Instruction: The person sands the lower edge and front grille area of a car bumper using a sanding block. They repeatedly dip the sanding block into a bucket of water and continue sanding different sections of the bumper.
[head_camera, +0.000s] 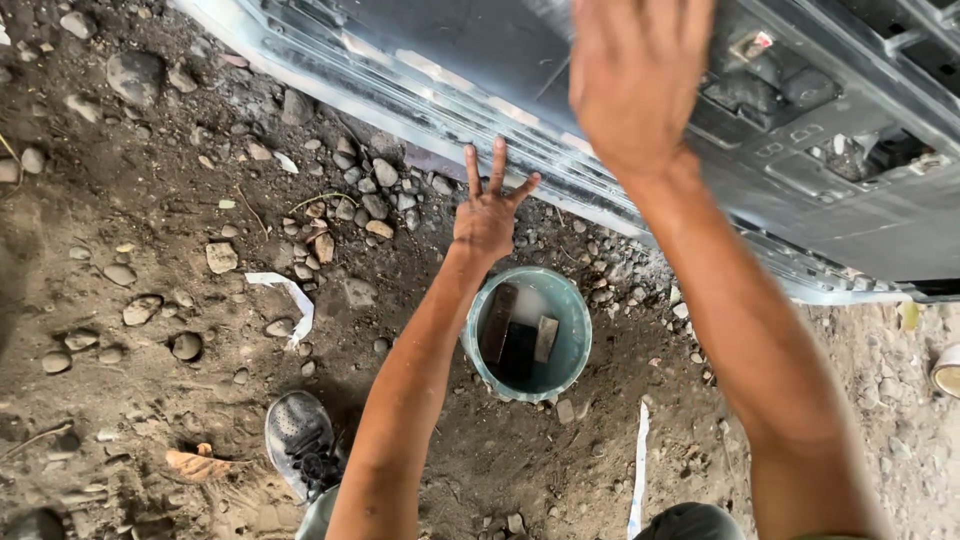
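Head view, looking down. A grey metal vehicle panel (470, 60) runs along the top of the frame from upper left to far right, its ribbed lower edge slanting down toward the right.

Left hand (486, 210), centre frame: fingers spread apart, fingertips touching the panel's lower edge, nothing held. Right hand (632, 75), upper centre-right and blurred: flat and open against the panel face, fingers extended, grasping nothing.

Panel, upper right: dark recesses w/ fittings, incl. a small tab w/ a red spot (752, 44) near the top edge.

Just below the left hand, centre frame: round teal bucket (572, 345) standing on the dirt ground (150, 400), holding water and approx. three dark rectangular blocks (518, 335) leaning upright.

Lower left-centre: grey shoe (298, 440). Left of the bucket: white paper strip (290, 298), bent; a second white strip (638, 470) lies at bottom centre-right. Pale round rim (947, 368), cut by the right edge of the frame; kind cannot be told.

Ground: loose stones, densest in a band under the panel edge; barer dirt at lower left and btw. bucket and shoe. The gap btw. panel edge and bucket is narrow.
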